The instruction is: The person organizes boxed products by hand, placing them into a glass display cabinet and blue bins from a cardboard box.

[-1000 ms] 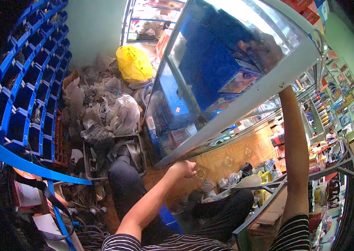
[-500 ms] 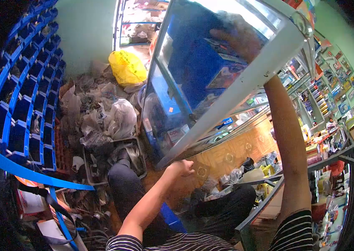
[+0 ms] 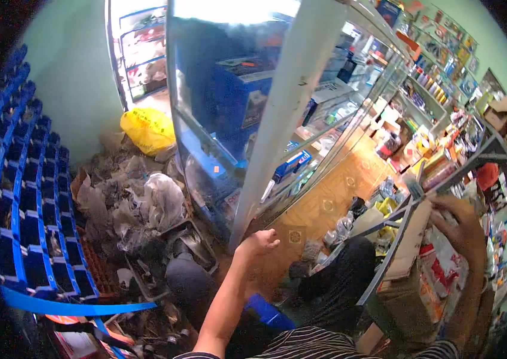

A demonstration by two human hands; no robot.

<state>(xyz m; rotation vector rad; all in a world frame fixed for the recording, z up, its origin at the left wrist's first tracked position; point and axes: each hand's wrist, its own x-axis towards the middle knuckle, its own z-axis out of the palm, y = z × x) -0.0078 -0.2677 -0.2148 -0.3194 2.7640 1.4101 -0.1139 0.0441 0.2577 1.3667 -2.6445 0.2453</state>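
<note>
My left hand [image 3: 257, 244] is closed in a loose fist at the lower end of the grey metal post [image 3: 289, 102] of a glass cabinet; whether it holds anything is hidden. On the right, my right hand [image 3: 458, 224] has its fingers spread, beside a raised cardboard flap [image 3: 410, 242] of an open box [image 3: 406, 299]. Red and white plastic packaging [image 3: 443, 266] lies just below that hand. Behind the cabinet glass stands a blue box [image 3: 238, 96].
Blue bins [image 3: 26, 197] line the left side. A yellow bag [image 3: 147, 130] and crumpled plastic [image 3: 161, 200] lie near a grey crate [image 3: 205, 242]. A dark metal frame [image 3: 385, 269] crosses the right. Stocked shelves [image 3: 430, 102] stand beyond the tiled floor [image 3: 337, 185].
My right hand has come down from the top of the glass cabinet to the cardboard box at the right. The view has turned rightward. My left hand stays near the post's foot.
</note>
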